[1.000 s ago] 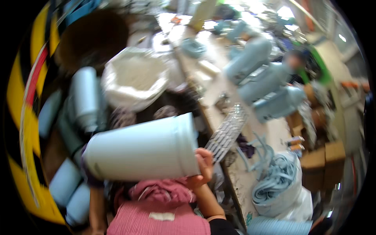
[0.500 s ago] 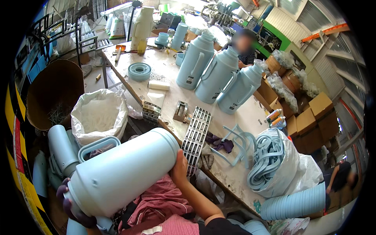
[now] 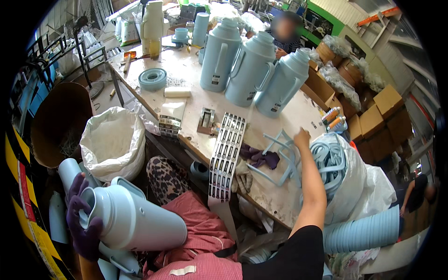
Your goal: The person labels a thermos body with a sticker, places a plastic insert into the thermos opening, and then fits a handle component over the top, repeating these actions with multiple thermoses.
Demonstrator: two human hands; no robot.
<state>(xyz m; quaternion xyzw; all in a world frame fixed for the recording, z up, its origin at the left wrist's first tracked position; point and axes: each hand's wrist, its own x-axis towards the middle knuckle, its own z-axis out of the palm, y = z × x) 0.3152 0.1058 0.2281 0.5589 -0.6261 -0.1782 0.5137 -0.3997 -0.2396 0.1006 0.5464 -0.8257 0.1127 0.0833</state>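
Note:
A light blue thermos flask body [image 3: 144, 223] lies tilted across my lap, its open neck to the left and its fixed side handle upward. My left hand [image 3: 83, 219], in a purple glove, grips it at the neck rim. My bare right hand [image 3: 302, 138] is stretched out over the table, fingers curled; whether something is in them is hidden. Beside it lie loose light blue plastic carrying handles [image 3: 282, 161]. A white sack [image 3: 359, 186] full of such handles stands just right of my forearm. A sheet of black-and-silver labels [image 3: 226, 154] hangs over the table's near edge.
Three assembled light blue flasks [image 3: 252, 70] stand on the table [image 3: 186, 105]. A white-lined bin [image 3: 112, 140] and a large brown drum [image 3: 60, 123] are at left. Stacked blue rings [image 3: 361, 235] lie at lower right. Across the table sits another person [image 3: 286, 39].
The flask has come down onto my lap and turned, its handle now showing. My right hand has left its base and reached right over the table; my left hand stays at the neck.

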